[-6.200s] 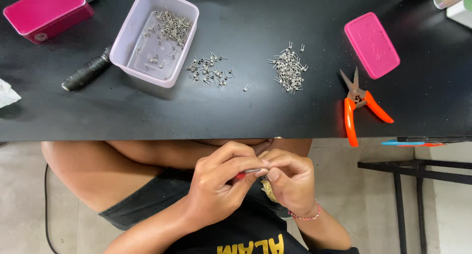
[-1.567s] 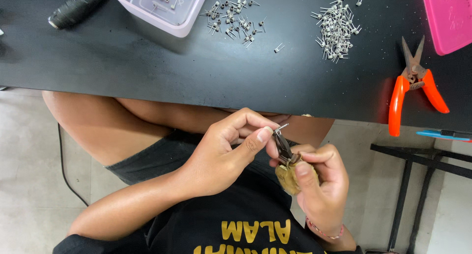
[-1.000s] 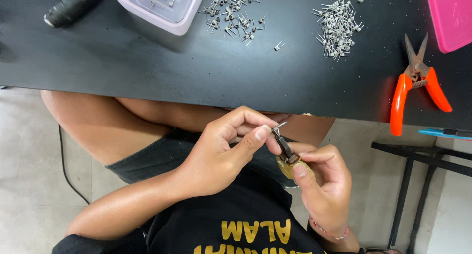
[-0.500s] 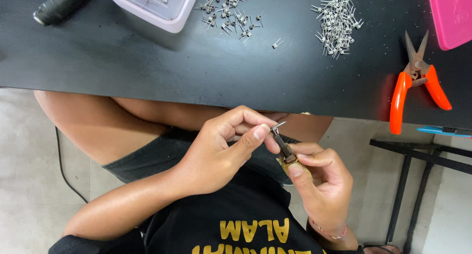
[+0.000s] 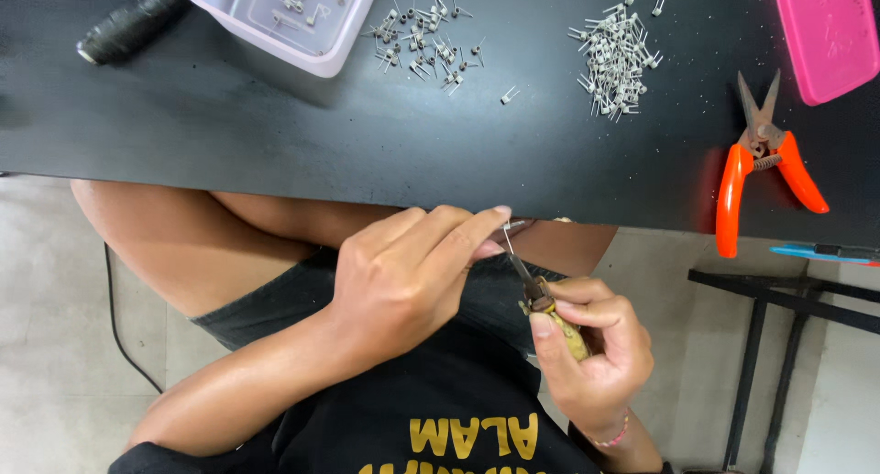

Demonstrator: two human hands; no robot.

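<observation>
Down over the lap, below the table edge, the right hand [image 5: 591,355] is wrapped tight around a small hand tool with a worn yellowish handle and a thin dark metal tip [image 5: 541,300], thumb pressed on the handle near the collar. Just beside it, the left hand [image 5: 403,281] has its fingertips pinched together on a fine silver wire piece [image 5: 506,238] that meets the tool's tip.

Past the hands lies the black tabletop [image 5: 321,144]. On it, toward the person's right, rest orange-handled spring snips [image 5: 761,162] with their blades apart. Farther back sit two loose heaps of tiny silver wire coils with short legs, one heap [image 5: 616,57] to the right, the other [image 5: 426,43] left of it, with a single stray coil [image 5: 508,94] between them.

At the far edge, a pale lilac plastic tray [image 5: 284,20] holds a scattering of the same coils. Left of it lies a black thread spool [image 5: 128,25]; a pink lid [image 5: 830,29] sits at the far right.
</observation>
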